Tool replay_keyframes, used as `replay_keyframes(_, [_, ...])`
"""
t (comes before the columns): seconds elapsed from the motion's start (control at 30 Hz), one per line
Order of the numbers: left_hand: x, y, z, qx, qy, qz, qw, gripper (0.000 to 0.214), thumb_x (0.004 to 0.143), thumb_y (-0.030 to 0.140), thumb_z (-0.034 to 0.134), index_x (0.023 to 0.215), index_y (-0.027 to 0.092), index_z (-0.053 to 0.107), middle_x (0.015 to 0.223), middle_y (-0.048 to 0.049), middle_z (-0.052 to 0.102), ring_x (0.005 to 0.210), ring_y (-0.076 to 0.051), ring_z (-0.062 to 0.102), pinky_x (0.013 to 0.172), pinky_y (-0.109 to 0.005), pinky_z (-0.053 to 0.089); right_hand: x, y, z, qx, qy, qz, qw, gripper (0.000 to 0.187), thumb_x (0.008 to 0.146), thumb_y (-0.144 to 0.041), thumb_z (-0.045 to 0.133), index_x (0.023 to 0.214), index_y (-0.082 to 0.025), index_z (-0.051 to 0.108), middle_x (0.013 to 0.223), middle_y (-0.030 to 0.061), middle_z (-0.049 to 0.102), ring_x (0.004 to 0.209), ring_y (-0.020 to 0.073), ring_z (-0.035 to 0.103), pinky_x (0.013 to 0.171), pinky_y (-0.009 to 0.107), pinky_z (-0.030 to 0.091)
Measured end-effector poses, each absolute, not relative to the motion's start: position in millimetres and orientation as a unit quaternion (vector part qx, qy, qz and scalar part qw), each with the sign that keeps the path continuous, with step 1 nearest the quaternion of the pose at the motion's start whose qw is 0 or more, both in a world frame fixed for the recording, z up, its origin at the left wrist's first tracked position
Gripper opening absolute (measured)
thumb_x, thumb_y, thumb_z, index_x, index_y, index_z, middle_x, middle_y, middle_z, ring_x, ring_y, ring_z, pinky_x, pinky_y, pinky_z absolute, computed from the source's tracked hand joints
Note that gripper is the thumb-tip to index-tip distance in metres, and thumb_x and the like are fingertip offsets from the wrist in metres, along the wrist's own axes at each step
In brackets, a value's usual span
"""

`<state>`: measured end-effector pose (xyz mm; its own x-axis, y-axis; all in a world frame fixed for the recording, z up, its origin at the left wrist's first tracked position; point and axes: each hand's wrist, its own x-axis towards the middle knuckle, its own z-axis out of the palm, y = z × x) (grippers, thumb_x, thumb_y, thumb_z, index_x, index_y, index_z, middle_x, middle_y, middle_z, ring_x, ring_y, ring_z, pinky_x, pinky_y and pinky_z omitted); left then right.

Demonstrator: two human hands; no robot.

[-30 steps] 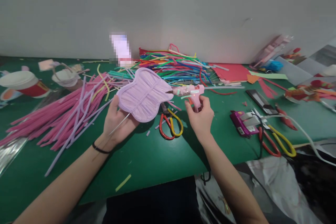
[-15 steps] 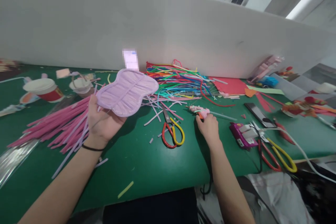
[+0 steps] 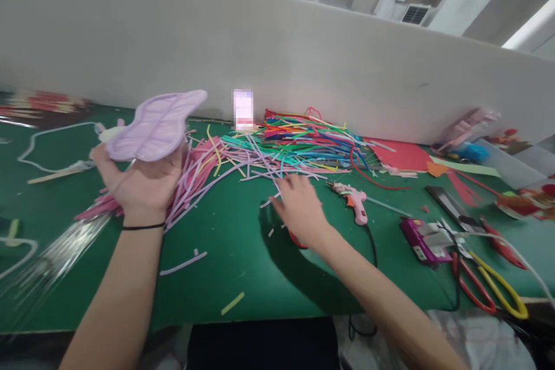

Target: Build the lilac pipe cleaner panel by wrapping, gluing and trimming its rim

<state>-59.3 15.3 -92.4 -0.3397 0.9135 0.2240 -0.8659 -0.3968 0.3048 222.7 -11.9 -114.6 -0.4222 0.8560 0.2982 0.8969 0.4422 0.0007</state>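
My left hand (image 3: 145,188) is raised over the left of the table and holds a lilac wing-shaped piece (image 3: 151,124) made of fuzzy pipe cleaners, tilted, with the thumb at its left edge. My right hand (image 3: 300,208) is open, back up and fingers apart, above the middle of the table. Beneath it lies a pair of scissors, mostly hidden, with part of the red handle (image 3: 297,240) showing. To its right a pink glue gun (image 3: 356,202) with a glue stick lies on the table. Lilac pipe cleaners (image 3: 258,153) are strewn just beyond the fingers.
Bundled coloured pipe cleaners (image 3: 316,136) lie at the back beside a blurred phone (image 3: 243,110). Pink pipe cleaners (image 3: 202,162) spread behind my left wrist. On the right are red sheets (image 3: 396,153), a purple box (image 3: 425,243) and more scissors (image 3: 498,283). A grey partition (image 3: 260,40) stands behind.
My right hand has let go of the glue gun and moved left over the scissors. My left hand has moved left with the lilac piece, which is now tilted more. The view has shifted.
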Motion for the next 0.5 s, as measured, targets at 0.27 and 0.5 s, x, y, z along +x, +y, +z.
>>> replay_keyframes(0.27, [-62.7,13.1,-96.1,0.196,0.11,0.816,0.532,0.061,0.098,0.066,0.028,0.123,0.022,0.06,0.125,-0.0087,0.071,0.12,-0.024,0.064,0.092,-0.038,0.058,84.0,69.5,-155.8,-0.304,-0.946,-0.047,0.101,0.029,0.101,-0.02,0.045,0.119,-0.023,0.067,0.12,0.0109,0.065,0.117,0.0254,0.051,0.092,0.038,0.044])
replay_keyframes(0.5, [-61.3,16.6,-103.3,0.219,0.134,0.8,0.542,0.061,0.097,0.066,0.03,0.122,0.021,0.062,0.126,-0.0083,0.071,0.125,-0.025,0.06,0.094,-0.039,0.058,92.1,92.1,-152.2,-0.308,-0.937,-0.003,0.165,0.019,0.099,-0.024,0.054,0.099,-0.024,0.074,0.103,0.004,0.075,0.107,0.0221,0.06,0.094,0.036,0.042])
